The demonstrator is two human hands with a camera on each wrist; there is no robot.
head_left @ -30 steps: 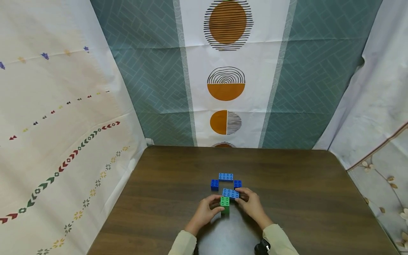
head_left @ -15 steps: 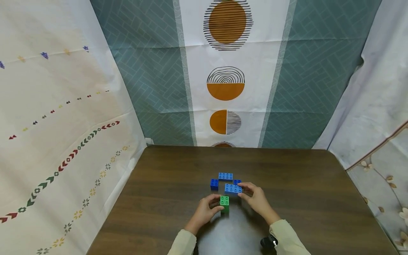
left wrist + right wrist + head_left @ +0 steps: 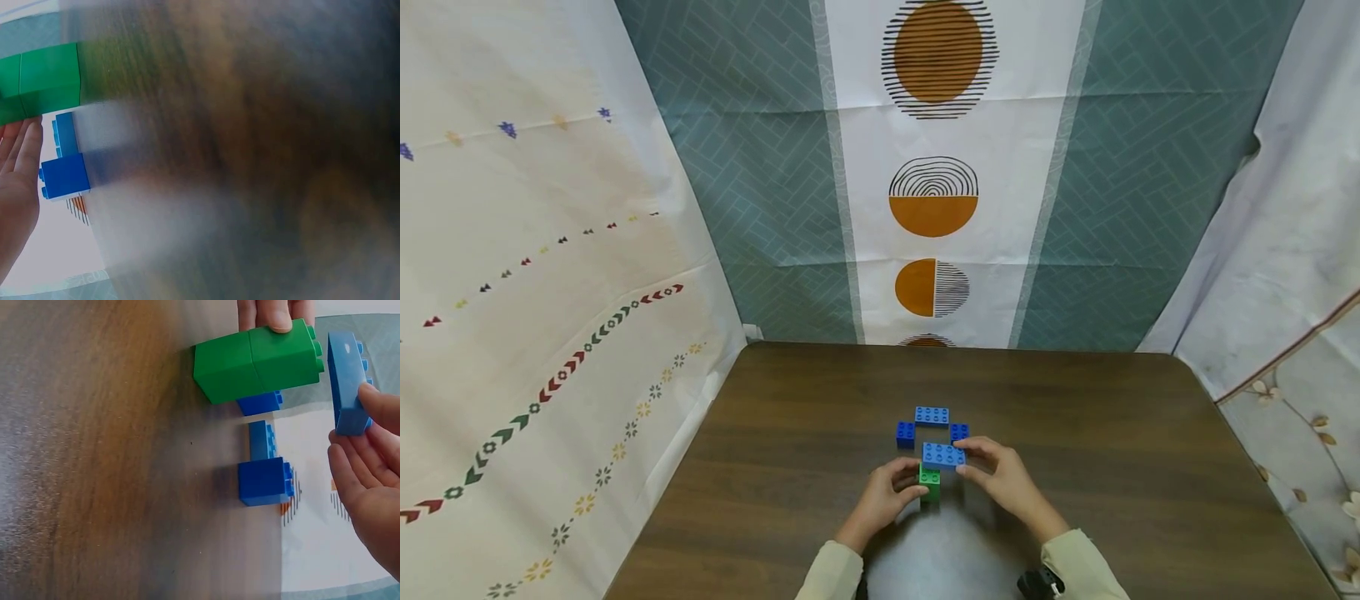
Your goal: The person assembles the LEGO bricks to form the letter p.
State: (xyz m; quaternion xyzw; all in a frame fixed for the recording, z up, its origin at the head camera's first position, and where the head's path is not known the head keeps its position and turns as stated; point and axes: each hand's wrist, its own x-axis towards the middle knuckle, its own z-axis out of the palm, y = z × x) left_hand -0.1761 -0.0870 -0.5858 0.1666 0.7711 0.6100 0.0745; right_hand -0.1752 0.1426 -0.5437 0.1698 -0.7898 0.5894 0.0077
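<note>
My left hand (image 3: 880, 500) grips a stack of two green toy building bricks (image 3: 929, 490) that stands on the table. Its fingertips touch the stack in the right wrist view. With thumb and fingers my right hand (image 3: 1002, 479) pinches a light blue brick (image 3: 942, 456) by one end. That brick hangs over the green studs, and the right wrist view shows a small gap between them. Behind lie a dark blue brick (image 3: 906, 434) on the left, another dark blue brick (image 3: 959, 431) on the right, and a longer light blue brick (image 3: 932, 415) farther back.
Everything stands on a dark brown wooden table (image 3: 790, 442). A teal and white patterned cloth (image 3: 775, 208) hangs behind its far edge. Pale curtains hang at the left and right sides.
The light blue brick in my right hand first shifts right and away from me, then comes back left over the green stack. My left hand stays on the stack.
</note>
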